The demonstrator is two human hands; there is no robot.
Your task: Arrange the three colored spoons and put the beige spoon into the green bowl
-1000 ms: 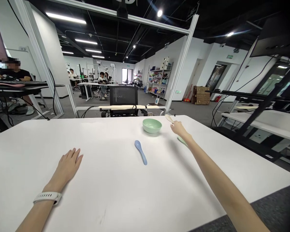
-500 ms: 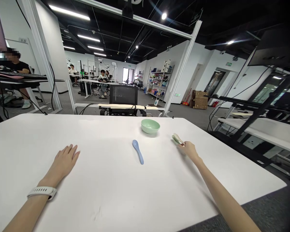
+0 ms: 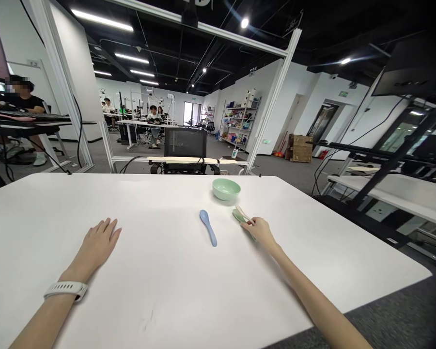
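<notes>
My right hand (image 3: 260,230) is closed on two spoons held together, a green spoon (image 3: 237,215) and a cream spoon (image 3: 241,212), low over the white table (image 3: 174,271). Their bowls point toward a green bowl (image 3: 225,189) standing just beyond them. A blue spoon (image 3: 208,227) lies on the table to the left of my right hand. At the left, my left hand (image 3: 99,246) rests flat on the table with its fingers stretched out. A white watch (image 3: 66,289) is on that wrist.
A black chair (image 3: 185,145) stands behind the table's far edge. White frame posts (image 3: 272,102) rise at the back corners. People sit at desks far off on the left. A black stand and white shelves are on the right.
My right hand came back from beyond the bowl with the cream spoon, took hold of the green spoon too, and moved left toward the blue spoon. The left hand stayed put.
</notes>
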